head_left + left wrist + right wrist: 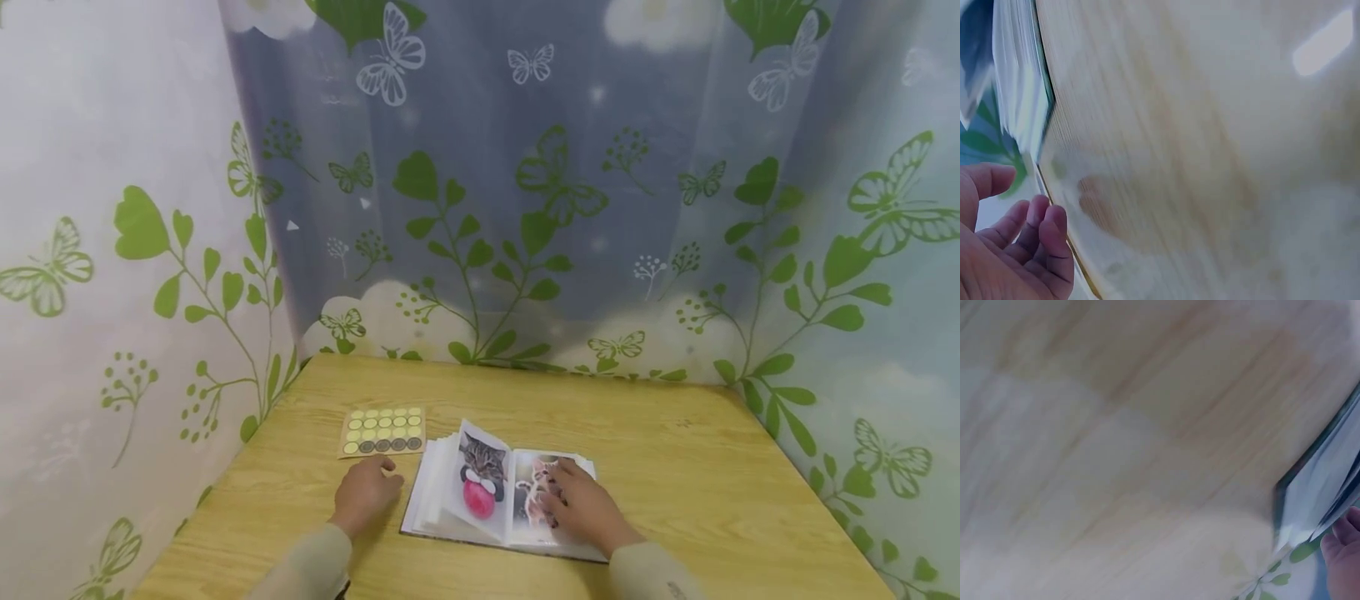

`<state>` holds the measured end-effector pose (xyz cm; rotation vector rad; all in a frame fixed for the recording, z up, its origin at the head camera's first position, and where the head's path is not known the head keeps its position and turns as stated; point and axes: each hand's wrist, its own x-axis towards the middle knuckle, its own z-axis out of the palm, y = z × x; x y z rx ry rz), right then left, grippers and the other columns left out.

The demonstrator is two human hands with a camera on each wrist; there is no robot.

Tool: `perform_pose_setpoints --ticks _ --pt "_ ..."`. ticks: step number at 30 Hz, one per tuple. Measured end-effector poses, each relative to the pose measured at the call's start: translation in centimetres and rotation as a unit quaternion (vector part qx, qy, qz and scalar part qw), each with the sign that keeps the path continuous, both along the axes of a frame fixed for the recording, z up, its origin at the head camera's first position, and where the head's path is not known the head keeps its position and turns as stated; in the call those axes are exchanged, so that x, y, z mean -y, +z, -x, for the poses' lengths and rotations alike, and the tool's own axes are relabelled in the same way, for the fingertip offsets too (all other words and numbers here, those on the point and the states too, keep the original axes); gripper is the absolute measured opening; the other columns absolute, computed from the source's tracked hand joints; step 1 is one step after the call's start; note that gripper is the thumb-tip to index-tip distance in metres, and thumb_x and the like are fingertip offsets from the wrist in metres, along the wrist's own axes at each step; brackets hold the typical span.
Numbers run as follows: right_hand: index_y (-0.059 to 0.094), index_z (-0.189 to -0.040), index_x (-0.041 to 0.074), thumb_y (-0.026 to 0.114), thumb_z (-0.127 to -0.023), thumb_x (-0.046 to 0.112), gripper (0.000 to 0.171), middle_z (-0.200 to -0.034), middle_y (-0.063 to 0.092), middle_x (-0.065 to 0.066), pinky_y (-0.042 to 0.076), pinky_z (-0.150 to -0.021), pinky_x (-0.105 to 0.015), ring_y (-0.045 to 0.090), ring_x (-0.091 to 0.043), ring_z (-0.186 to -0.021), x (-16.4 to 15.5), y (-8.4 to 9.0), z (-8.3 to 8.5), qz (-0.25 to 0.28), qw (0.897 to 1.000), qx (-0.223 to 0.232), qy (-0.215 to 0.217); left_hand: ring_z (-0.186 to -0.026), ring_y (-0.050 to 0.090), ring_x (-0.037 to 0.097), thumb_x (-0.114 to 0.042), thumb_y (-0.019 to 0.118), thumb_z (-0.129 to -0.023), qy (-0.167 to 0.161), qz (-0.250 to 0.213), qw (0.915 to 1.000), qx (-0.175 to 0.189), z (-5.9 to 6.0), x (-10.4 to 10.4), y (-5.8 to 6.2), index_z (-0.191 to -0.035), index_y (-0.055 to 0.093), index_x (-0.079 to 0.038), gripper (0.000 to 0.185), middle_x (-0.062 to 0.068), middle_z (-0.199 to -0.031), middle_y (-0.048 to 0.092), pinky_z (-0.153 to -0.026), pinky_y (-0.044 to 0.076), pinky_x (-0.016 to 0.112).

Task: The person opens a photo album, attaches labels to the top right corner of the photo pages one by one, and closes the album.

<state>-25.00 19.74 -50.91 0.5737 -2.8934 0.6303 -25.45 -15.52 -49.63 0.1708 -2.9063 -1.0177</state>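
An open photo album [480, 483] lies on the wooden table [675, 450], showing a cat picture with a pink ball on its raised left page. My right hand [573, 500] lies flat on the right page with fingers spread. My left hand [367, 492] rests on the table just left of the album, fingers loosely curled, holding nothing. In the left wrist view the left hand [1016, 250] shows curled fingers beside the album's page edges [1019, 94]. A fingertip [1344, 550] of the right hand touches the album corner [1319, 487] in the right wrist view.
A sticker sheet [382, 430] with rows of round yellow and dark dots lies behind the left hand. Curtains printed with green leaves and butterflies [480, 208] enclose the table at the back and both sides.
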Motion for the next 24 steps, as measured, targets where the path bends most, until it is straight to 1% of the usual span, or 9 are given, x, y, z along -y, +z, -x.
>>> perform_pose_setpoints --ticks 2,6,9,12,16,19,21,24 --pt "0.059 -0.133 -0.002 0.064 -0.096 0.03 0.049 -0.142 0.049 -0.024 0.039 -0.107 -0.053 0.048 -0.042 -0.13 0.6 0.1 -0.1 0.005 1.0 0.005 0.008 -0.09 0.064 0.035 -0.019 0.067 -0.088 0.006 0.003 1.0 -0.007 0.5 0.5 0.1 -0.112 0.066 0.002 0.032 0.02 -0.106 0.068 -0.072 0.052 0.05" --pt "0.055 -0.137 -0.003 0.063 -0.097 0.029 0.052 -0.146 0.046 -0.025 0.036 -0.109 -0.055 0.043 -0.044 -0.134 2.0 0.4 -0.5 0.015 0.999 0.017 0.025 -0.102 0.063 0.044 -0.019 0.064 -0.09 0.01 0.021 0.9995 -0.023 1.6 1.6 0.2 -0.118 0.063 0.005 0.037 0.024 -0.114 0.066 -0.081 0.051 0.057" --pt "0.055 -0.137 -0.004 0.063 -0.097 0.029 0.053 -0.145 0.046 -0.025 0.036 -0.108 -0.056 0.044 -0.044 -0.133 3.1 0.6 -0.9 0.012 0.999 0.011 0.046 -0.107 0.06 0.048 -0.019 0.06 -0.091 0.01 0.038 0.9987 -0.033 2.4 2.5 0.4 -0.12 0.061 0.008 0.039 0.027 -0.117 0.064 -0.084 0.05 0.061" --pt "0.054 -0.137 -0.004 0.062 -0.097 0.031 0.054 -0.144 0.048 -0.025 0.038 -0.107 -0.057 0.046 -0.043 -0.131 4.2 0.7 -1.2 0.005 0.998 0.004 0.068 -0.108 0.056 0.051 -0.019 0.056 -0.094 0.019 0.044 0.9983 -0.033 3.1 3.3 0.5 -0.124 0.058 0.01 0.042 0.031 -0.118 0.06 -0.085 0.048 0.064" --pt "0.054 -0.138 -0.003 0.06 -0.098 0.036 0.056 -0.144 0.049 -0.023 0.04 -0.105 -0.056 0.048 -0.04 -0.13 5.4 0.7 -1.3 -0.007 0.996 0.0 0.084 -0.111 0.051 0.053 -0.022 0.058 -0.096 0.035 0.046 0.998 -0.026 3.9 4.2 0.8 -0.129 0.054 0.012 0.048 0.034 -0.119 0.055 -0.088 0.044 0.065" --pt "0.053 -0.14 -0.001 0.057 -0.099 0.041 0.059 -0.144 0.049 -0.021 0.041 -0.105 -0.054 0.048 -0.039 -0.131 6.1 0.7 -1.3 -0.02 0.996 -0.004 0.092 -0.109 0.052 0.052 -0.025 0.061 -0.095 0.051 0.058 0.9967 -0.025 4.3 4.7 1.0 -0.127 0.054 0.013 0.05 0.035 -0.116 0.055 -0.088 0.043 0.065" --pt "0.053 -0.14 0.0 0.056 -0.099 0.043 0.059 -0.145 0.049 -0.02 0.041 -0.106 -0.053 0.048 -0.038 -0.131 6.4 0.6 -1.3 -0.027 0.995 -0.004 0.096 -0.105 0.053 0.051 -0.026 0.059 -0.096 0.059 0.07 0.9954 -0.028 4.6 5.0 0.9 -0.123 0.055 0.015 0.049 0.034 -0.112 0.056 -0.086 0.044 0.064" --pt "0.052 -0.142 0.002 0.054 -0.099 0.044 0.06 -0.147 0.047 -0.018 0.04 -0.107 -0.052 0.047 -0.037 -0.132 6.7 0.5 -1.3 -0.034 0.995 0.008 0.096 -0.1 0.054 0.05 -0.027 0.057 -0.097 0.066 0.089 0.9933 -0.033 5.0 5.4 0.7 -0.114 0.057 0.016 0.047 0.034 -0.104 0.056 -0.083 0.046 0.063"
